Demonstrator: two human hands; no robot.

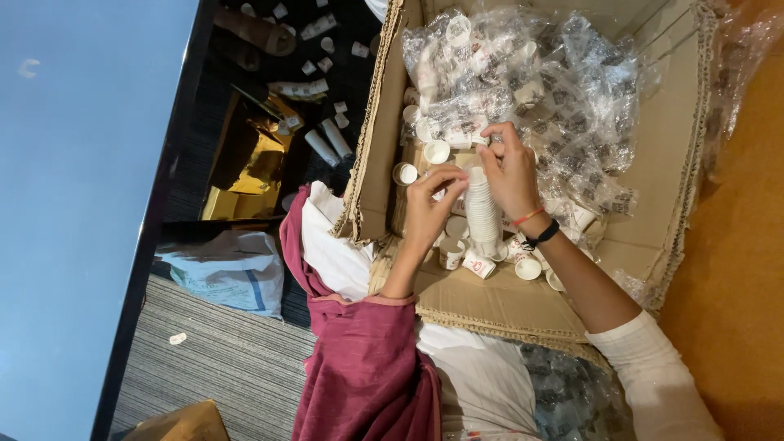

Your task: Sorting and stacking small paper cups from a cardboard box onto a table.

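You are sitting with a maroon cloth [359, 367] draped over your lap, just this side of the cardboard box [490, 302], and your white sleeve [653, 384] is reaching in over the box's near flap. Inside the box, both of your hands are meeting at a stack of small white paper cups [482, 214], which is standing roughly upright over the box's floor, near its middle. Your right hand [513, 173] is wrapping around the upper part of the stack, fingers pressing against its side, with a red thread and a black band [541, 235] circling that wrist. Your left hand [431, 206] is coming in from the other side of the stack, thumb and fingertips pinching together at the stack's top rim; whether they are gripping a single cup there I cannot tell. Loose cups [480, 263] are lying on the box floor just below the stack, some on their sides, and two more are sitting open-mouthed a little farther in, toward the box's left wall [437, 151]. Beyond your hands, filling the far half of the box, clear plastic bags [531, 90] of printed cups are piling up. Outside the box, to its left, a white sack [229, 269] is lying on the striped carpet, a gold foil wrapper [249, 159] is sitting farther off, and more cups [327, 143] are scattering across the dark floor past it.
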